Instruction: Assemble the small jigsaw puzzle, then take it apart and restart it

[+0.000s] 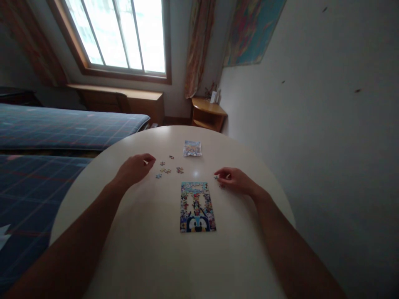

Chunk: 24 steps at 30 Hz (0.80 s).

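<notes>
both hands (pixel 135 169) (pixel 234 180) curl loosely over the surface (pixel 149 257), flanking the jigsaw puzzle (pixel 197 207); whether either grasps anything, i cannot tell.

Bright barred window (pixel 120 35) (wooden frame), patterned curtains (pixel 199 45), plaid bed (pixel 68 124), pale wall (pixel 327 124).

A pale table (pixel 158 253) with a curved far edge carries a partly filled jigsaw (pixel 198 224), roughly midway between the left and right edges. A small picture sheet (pixel 192 148) lies nearer the far edge; loose pieces (pixel 180 170) lie on the left-edge side, others (pixel 215 177) on the right.
</notes>
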Tool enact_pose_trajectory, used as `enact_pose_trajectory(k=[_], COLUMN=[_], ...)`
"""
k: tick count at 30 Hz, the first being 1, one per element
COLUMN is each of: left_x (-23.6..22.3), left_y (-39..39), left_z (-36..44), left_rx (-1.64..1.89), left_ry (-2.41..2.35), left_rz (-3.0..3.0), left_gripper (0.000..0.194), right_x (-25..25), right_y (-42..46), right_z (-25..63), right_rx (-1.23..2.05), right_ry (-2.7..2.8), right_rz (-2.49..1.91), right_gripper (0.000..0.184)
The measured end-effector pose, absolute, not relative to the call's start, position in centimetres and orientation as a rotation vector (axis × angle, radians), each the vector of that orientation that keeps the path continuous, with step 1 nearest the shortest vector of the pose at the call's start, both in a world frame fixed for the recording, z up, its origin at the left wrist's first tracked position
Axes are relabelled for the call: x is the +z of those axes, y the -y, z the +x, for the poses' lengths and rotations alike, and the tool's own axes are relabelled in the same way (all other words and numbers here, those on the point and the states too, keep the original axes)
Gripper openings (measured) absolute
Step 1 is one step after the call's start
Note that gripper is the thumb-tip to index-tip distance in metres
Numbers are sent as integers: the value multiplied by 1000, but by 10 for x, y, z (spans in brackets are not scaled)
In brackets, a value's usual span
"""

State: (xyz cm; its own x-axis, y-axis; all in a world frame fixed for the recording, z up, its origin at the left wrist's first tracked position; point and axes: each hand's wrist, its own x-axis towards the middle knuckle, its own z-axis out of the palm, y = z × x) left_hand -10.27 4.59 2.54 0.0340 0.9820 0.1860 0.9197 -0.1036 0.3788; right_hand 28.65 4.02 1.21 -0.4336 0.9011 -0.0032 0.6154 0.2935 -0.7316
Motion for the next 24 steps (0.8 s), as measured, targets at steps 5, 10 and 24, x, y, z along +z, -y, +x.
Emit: enact_pose_trajectory(k=[5,10,24], left_x=[17,15,13], left_y=[-44,-31,-12], left_z=[-92,-66,-34], left_rx=[573,620,524], left_ry=[-1855,-1346,-944], left_rz=[2178,2438,2557], left_gripper=[30,29,27], right_x=[20,24,9], right_y=[-29,-15,-17], right_z=[263,238,219], right_rx=[781,766,631], right_ry=[2255,2283,2302], right_rz=[-1257,-1171,-1163], right_gripper=[23,24,14])
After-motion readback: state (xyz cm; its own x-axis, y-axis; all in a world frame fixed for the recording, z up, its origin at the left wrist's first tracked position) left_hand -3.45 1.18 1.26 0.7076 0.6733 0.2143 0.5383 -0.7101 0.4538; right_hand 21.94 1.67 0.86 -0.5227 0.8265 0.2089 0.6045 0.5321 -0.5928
